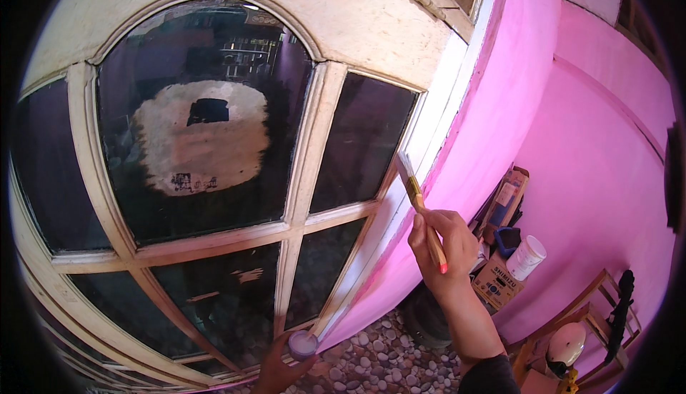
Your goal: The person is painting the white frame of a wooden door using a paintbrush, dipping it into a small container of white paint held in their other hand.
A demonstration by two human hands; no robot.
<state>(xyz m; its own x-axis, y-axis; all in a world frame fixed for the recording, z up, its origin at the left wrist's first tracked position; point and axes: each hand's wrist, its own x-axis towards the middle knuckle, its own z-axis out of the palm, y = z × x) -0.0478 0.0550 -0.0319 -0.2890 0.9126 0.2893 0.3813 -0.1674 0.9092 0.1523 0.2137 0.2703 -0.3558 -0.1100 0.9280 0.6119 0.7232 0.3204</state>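
Observation:
A paintbrush (414, 192) with a wooden handle and a metal band is pinched in my right hand (449, 245). Its bristles touch or nearly touch the white-painted frame (436, 119) at the right side of a panelled window or door. Lower down, my left hand (280, 367) has its fingers around a small round cup (303, 344) with pale contents. Cream wooden bars (314, 144) divide the dark glass (362, 136) into panes. Inside the big arched pane shows a worn, pale sticker-like patch (207, 140).
A pink wall (593, 122) curves along the right. Against it stand a cardboard box (496, 283), a white tub (527, 257) and a dark round container (429, 315). A wooden chair-like frame (593, 315) holds a pale helmet (567, 344). Pebble-patterned flooring (379, 358) lies below.

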